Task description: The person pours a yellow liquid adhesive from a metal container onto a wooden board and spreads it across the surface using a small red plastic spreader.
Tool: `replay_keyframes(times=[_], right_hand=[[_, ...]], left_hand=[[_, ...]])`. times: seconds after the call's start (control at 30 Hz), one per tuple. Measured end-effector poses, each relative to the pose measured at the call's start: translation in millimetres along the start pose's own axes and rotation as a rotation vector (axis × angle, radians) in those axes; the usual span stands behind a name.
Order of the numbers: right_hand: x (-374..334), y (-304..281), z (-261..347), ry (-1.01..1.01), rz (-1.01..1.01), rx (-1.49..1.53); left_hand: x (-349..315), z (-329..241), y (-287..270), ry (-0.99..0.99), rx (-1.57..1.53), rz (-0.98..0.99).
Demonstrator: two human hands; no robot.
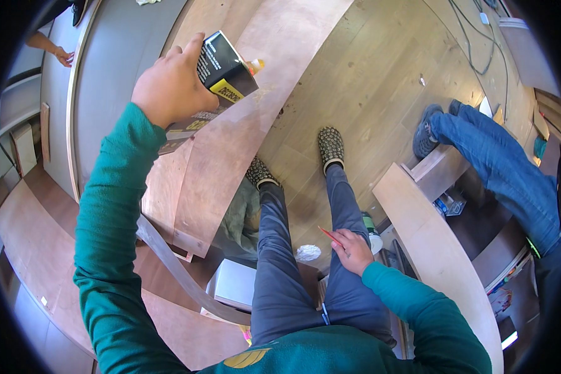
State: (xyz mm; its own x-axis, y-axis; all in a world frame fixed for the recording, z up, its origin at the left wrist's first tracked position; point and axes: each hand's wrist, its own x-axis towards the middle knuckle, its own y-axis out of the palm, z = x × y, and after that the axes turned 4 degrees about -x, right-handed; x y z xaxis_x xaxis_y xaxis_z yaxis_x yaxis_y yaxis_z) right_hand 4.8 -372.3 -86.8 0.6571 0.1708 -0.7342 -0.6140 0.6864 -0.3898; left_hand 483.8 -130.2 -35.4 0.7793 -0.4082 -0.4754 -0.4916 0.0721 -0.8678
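A: Starting nearest: right hand (353, 250) resting on the right thigh, fingers pinching one thin red pencil (329, 235), tip pointing up and left. Parked there, probably, to keep it ready while the other hand is working.

B: Seeing that. Just beyond the knuckles, one white container with a green band (371, 232), partly hidden behind the hand.

A: Also one crumpled white scrap (308, 252) lying on the floor between the legs, and one grey cloth (238, 215) slumping beside the left leg.

B: Moving outward: two studded shoes (331, 147) standing on the plank floor (368, 81), apart from each other.

A: Then the left hand (171, 86), reaching up and forward, wrapping around one black box with a yellow label (221, 73). Holding it tilted above the pale curved plywood panel (230, 143), open end seemingly angled toward the wood; contents not showing.

B: Something small and orange (256, 64) peeking from behind the box, too hidden to identify.

A: Farther right, another person's blue-trousered leg (505, 168) ending in a dark shoe, stepping beside a second curved board (430, 243).

B: Farthest, top left: another person's hand (63, 57) touching the grey curved bench (115, 68).
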Motion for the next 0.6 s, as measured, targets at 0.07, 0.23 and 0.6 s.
replay_keyframes(times=[0.07,0.23,0.6], right_hand=[[-1,2,-2,-0.004,-0.032,0.003],[-2,1,-3,0.006,-0.056,0.013],[-2,1,-8,0.010,-0.055,0.040]], left_hand=[[12,-6,-2,0.012,0.036,0.003],[27,-21,-17,-0.001,0.090,0.040],[41,-28,-33,0.005,0.088,0.012]])
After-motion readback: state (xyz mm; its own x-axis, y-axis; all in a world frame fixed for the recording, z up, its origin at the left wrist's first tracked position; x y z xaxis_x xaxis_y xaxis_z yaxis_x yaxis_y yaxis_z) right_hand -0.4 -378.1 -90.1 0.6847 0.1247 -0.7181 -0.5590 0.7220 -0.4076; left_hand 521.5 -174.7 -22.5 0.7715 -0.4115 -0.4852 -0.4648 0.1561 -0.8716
